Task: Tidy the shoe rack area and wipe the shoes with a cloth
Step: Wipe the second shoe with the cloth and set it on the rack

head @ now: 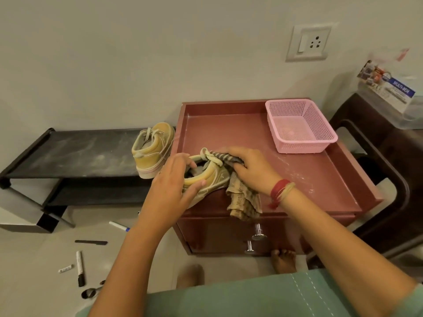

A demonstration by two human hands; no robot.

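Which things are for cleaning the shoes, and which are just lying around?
For the job: the shoe in the left hand, the striped cloth in the right hand, the second shoe, the black rack.
Just lying about: the pink basket, the markers on the floor, the box on the chair.

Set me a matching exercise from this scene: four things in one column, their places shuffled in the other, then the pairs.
Things
1. pink basket
2. striped cloth
3. black-capped marker
4. far yellow shoe

Places
A. on the floor
B. on the black rack
C. in the right hand, against the near yellow shoe that the left hand grips
D. back right of the red cabinet top

Pairs: 1-D, 2-C, 3-A, 4-B
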